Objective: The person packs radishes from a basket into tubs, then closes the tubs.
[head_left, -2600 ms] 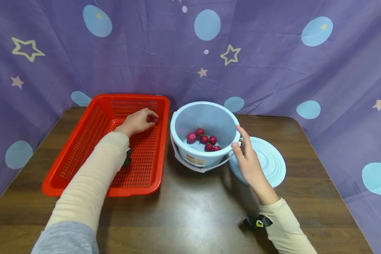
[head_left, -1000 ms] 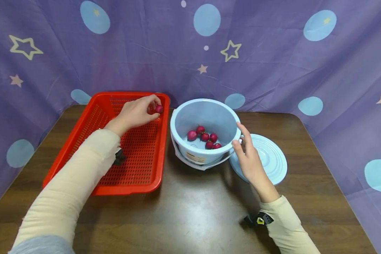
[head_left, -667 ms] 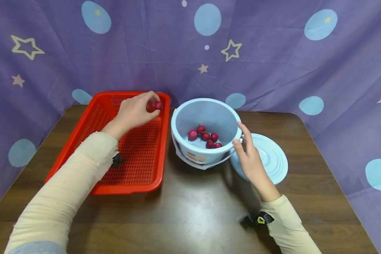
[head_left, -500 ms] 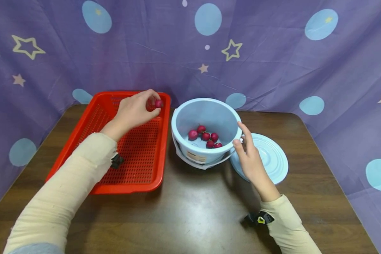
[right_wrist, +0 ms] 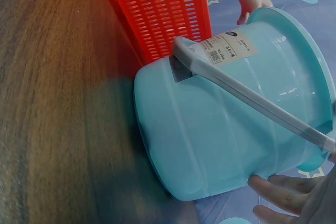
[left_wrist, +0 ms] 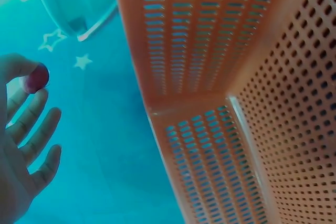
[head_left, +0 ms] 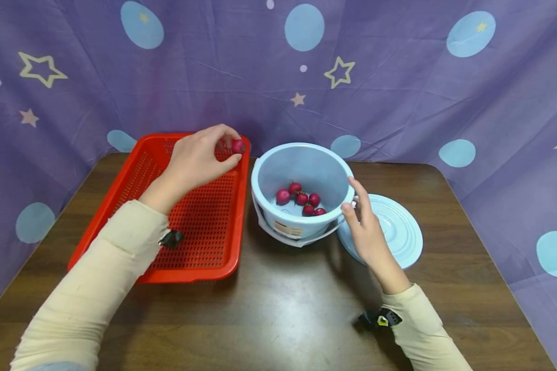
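Note:
My left hand (head_left: 195, 157) pinches a small red radish (head_left: 238, 146) between thumb and fingertips, over the far right corner of a red perforated plastic basket (head_left: 234, 226). In the left wrist view the radish (left_wrist: 37, 78) sits at the thumb tip, the other fingers spread out. A light blue bucket (head_left: 271, 206) stands to the right of the basket, with several radishes (head_left: 301, 199) on its bottom. My right hand (head_left: 369, 232) rests at the bucket's right rim, thumb and index finger apart; the right wrist view shows its other fingers against the outer wall.
A round light blue lid (head_left: 399, 232) lies on the wooden table (head_left: 278, 319), right of the bucket and partly behind my right hand. The bucket's pale handle (right_wrist: 252, 100) hangs down its front. A purple patterned curtain (head_left: 241, 67) hangs behind the table.
My left hand has lifted the radish from inside the basket up to its far right rim, moving slightly right. My right hand has stayed at the bucket rim.

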